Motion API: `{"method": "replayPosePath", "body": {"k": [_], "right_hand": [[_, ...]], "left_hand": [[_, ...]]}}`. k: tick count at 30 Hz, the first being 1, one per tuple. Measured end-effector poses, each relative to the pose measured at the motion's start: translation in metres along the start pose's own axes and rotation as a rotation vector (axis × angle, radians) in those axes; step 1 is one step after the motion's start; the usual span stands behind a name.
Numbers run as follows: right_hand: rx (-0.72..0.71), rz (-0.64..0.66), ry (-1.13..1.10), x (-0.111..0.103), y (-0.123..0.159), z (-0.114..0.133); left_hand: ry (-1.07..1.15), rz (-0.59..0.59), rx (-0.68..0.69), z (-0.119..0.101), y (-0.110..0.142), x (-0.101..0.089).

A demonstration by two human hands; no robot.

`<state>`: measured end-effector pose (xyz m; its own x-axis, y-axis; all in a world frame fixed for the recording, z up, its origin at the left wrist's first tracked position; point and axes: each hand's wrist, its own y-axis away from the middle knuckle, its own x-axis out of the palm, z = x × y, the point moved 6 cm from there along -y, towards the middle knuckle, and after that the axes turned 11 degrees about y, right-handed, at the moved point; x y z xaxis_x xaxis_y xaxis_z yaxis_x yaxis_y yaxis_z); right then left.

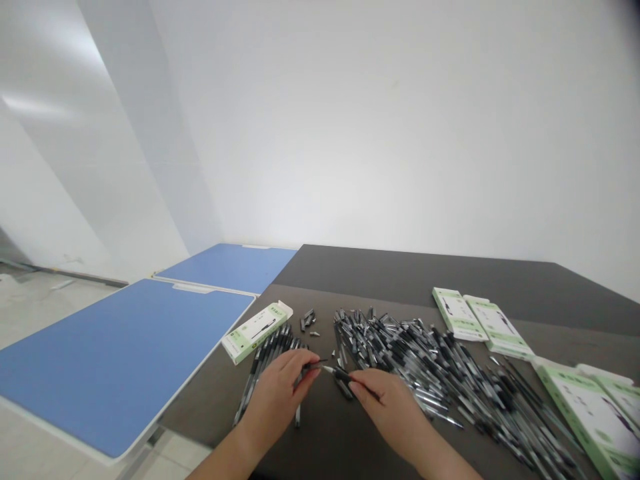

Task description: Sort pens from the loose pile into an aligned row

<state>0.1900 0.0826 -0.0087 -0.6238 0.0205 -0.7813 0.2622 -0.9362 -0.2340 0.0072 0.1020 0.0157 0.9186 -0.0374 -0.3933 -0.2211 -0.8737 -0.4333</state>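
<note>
Near the lower center of the frame, the left hand (275,393) has thumb and forefinger nearly closed, pinching a thin dark piece (316,363) that pokes out toward the right. Just beside it, the fingers of the right hand (387,397) are curled around a pen (341,375), its pale tip aimed left at that piece; whether the two touch, I cannot tell. Both hands are above a dark counter (350,433). A row of pens (265,353) lies under and beyond the left hand, next to a green-and-white box (257,330) at center left. A big loose heap of pens (425,357) spreads from the center to the lower right. More green-and-white cartons (459,315) lie at the right, and small loose parts (307,321) sit above the left hand.
</note>
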Motion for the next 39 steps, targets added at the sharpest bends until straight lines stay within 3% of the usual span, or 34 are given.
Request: {"method": "replayPosePath", "body": {"k": [7,15,18,22,24,27,34,39], "right_hand": [[-0.147,0.025,0.138,0.005,0.005,0.008],[-0.107,0.087,0.073,0.011,0.005,0.008],[-0.034,0.121,0.053,0.015,0.002,0.002],[0.074,0.103,-0.003,0.021,-0.001,-0.012],[0.155,0.117,-0.067,0.027,-0.001,-0.018],[0.252,0.196,-0.111,0.041,0.001,-0.017],[0.196,0.131,0.618,0.050,-0.005,0.024],[0.189,0.189,0.765,0.064,-0.023,0.046]], "left_hand": [[0.024,0.262,0.059,-0.008,0.002,0.014],[-0.018,0.313,0.040,-0.008,0.007,0.019],[-0.049,0.265,-0.005,0.008,0.011,0.010],[-0.155,0.058,-0.065,0.039,0.017,-0.017],[-0.252,-0.011,-0.012,0.048,0.021,-0.026],[-0.356,0.000,0.101,0.049,0.026,-0.027],[-0.429,-0.005,0.110,0.036,0.012,-0.015],[-0.380,-0.017,0.073,0.034,0.004,-0.006]]}}
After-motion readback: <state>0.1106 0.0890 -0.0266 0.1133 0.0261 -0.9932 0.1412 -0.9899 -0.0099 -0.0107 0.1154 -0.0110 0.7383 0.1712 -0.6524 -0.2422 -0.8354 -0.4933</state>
